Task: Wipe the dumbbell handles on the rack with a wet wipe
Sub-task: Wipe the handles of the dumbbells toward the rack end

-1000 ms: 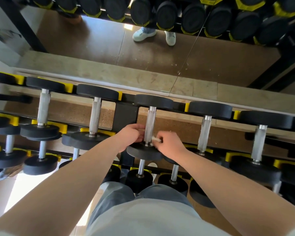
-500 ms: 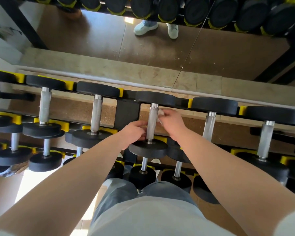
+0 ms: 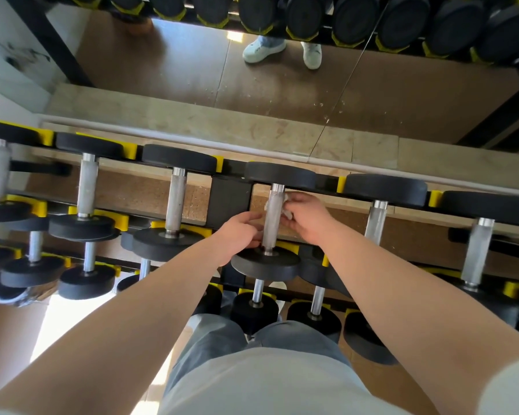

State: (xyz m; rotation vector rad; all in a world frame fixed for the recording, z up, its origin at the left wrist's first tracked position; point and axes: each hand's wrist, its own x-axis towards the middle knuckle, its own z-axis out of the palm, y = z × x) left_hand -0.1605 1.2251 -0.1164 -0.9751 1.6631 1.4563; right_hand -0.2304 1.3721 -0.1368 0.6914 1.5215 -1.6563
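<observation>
Left hand (image 3: 242, 232) grips dumbbell handle (image 3: 272, 218), right hand (image 3: 309, 220) pinches wet wipe (image 3: 288, 214) against it

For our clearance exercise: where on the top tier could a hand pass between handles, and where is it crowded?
Free: between the second handle and third handle from the left, and between the wiped handle and its right neighbour. Crowded: the wiped handle, gripped low by the left hand, with the right hand pressing the wet wipe and the black upright close.

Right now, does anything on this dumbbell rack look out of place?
Nothing stands out. The dumbbells rest in their yellow cradles, and the right hand holds the wet wipe against the handle that the left hand grips.
</observation>
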